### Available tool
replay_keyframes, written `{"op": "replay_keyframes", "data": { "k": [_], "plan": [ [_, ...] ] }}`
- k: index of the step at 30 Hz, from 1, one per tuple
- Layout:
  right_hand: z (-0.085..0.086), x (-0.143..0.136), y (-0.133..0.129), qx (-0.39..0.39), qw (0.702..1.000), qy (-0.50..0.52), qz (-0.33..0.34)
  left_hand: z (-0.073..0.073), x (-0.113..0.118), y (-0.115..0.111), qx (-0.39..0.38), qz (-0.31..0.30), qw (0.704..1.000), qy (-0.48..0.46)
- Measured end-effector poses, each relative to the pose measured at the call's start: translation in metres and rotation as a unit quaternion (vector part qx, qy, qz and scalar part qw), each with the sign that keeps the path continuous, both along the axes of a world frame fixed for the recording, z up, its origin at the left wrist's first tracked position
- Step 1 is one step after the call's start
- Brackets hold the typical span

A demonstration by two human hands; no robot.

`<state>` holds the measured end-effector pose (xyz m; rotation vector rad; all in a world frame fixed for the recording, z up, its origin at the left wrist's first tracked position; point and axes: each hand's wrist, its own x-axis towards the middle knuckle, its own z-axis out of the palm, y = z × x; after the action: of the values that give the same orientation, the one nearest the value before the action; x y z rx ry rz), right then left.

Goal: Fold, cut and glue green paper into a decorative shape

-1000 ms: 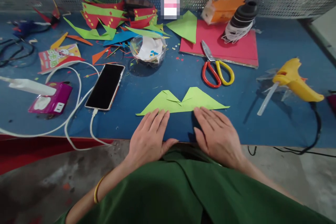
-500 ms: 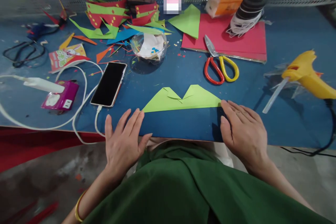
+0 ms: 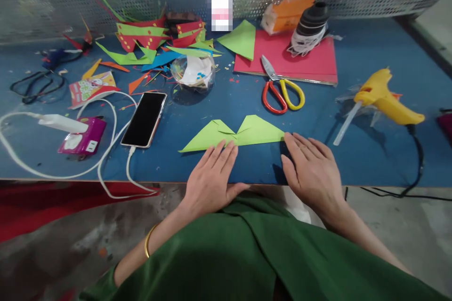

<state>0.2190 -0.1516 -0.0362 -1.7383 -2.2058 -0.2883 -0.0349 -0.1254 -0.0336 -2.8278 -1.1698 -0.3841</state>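
A folded light-green paper piece [image 3: 259,130] with two peaks and a notch between them lies flat on the blue table near its front edge. My left hand [image 3: 212,176] rests palm down, fingers outstretched, with its fingertips on the paper's lower edge around the middle. At the paper's right tip, my right hand [image 3: 312,167] lies flat, its fingertips touching that corner. Neither hand grips anything. Beyond the paper are scissors [image 3: 278,87] with one red and one yellow handle, their blades pointing away from me.
To the left lie a phone [image 3: 144,120] on a white cable and a purple power adapter [image 3: 84,136]. Behind are a clear bowl [image 3: 176,70], paper scraps, red sheets [image 3: 275,56] and a black cone [image 3: 312,21] wound with white string. A yellow glue gun [image 3: 379,94] lies right.
My left hand has slid right along the paper's lower edge, from its left tip to near the middle. The right hand stays at the right tip. The view has shifted slightly.
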Motion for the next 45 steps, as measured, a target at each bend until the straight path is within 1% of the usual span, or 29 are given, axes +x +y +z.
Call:
{"op": "replay_keyframes", "data": {
  "k": [3,5,8,10,12,13,16,22,25,29,34,37,40,43,45],
  "plan": [
    [0.007,-0.008,-0.003,-0.011,1.000,0.002,-0.010,0.000,0.001,0.004,-0.006,-0.005,1.000,0.013],
    [0.012,-0.018,-0.003,-0.003,1.000,0.007,0.008,0.000,0.000,0.004,-0.005,-0.006,1.000,0.018],
    [0.017,-0.040,0.003,0.001,0.996,0.023,0.090,-0.001,0.000,0.003,-0.007,-0.003,1.000,0.018],
    [0.016,-0.052,0.008,-0.018,0.988,0.040,0.150,-0.001,0.000,0.004,-0.012,-0.001,1.000,0.017],
    [0.013,-0.059,0.013,-0.037,0.981,0.049,0.183,-0.002,0.000,0.005,-0.014,-0.002,1.000,0.014],
    [0.012,-0.060,0.015,-0.044,0.980,0.049,0.188,-0.002,0.000,0.005,-0.013,-0.003,1.000,0.013],
    [0.007,-0.053,0.013,-0.048,0.984,0.042,0.164,-0.002,0.000,0.007,-0.002,-0.012,1.000,0.020],
    [0.002,-0.011,-0.001,-0.027,0.999,0.006,0.039,-0.002,0.000,0.008,-0.001,-0.015,1.000,0.023],
    [0.000,0.001,-0.004,-0.017,1.000,-0.012,-0.013,-0.003,0.001,0.009,-0.002,-0.016,1.000,0.020],
    [0.001,0.000,-0.003,-0.014,0.999,-0.043,-0.019,0.000,0.000,0.008,-0.008,-0.015,1.000,0.012],
    [0.010,-0.004,0.002,0.005,0.997,-0.081,-0.009,0.008,-0.008,0.009,-0.037,-0.019,0.998,-0.054],
    [0.019,-0.006,0.010,0.028,0.994,-0.100,0.019,0.013,-0.014,0.013,-0.045,0.015,0.998,-0.051],
    [0.025,-0.018,0.021,0.015,0.990,-0.110,0.087,0.012,-0.015,0.016,-0.054,0.032,0.998,-0.016],
    [0.022,-0.039,0.028,-0.003,0.979,-0.094,0.179,0.007,-0.011,0.017,-0.049,0.016,0.998,0.021],
    [0.015,-0.052,0.028,-0.008,0.973,-0.062,0.221,0.005,-0.009,0.016,-0.047,0.009,0.998,0.030]
  ]
}}
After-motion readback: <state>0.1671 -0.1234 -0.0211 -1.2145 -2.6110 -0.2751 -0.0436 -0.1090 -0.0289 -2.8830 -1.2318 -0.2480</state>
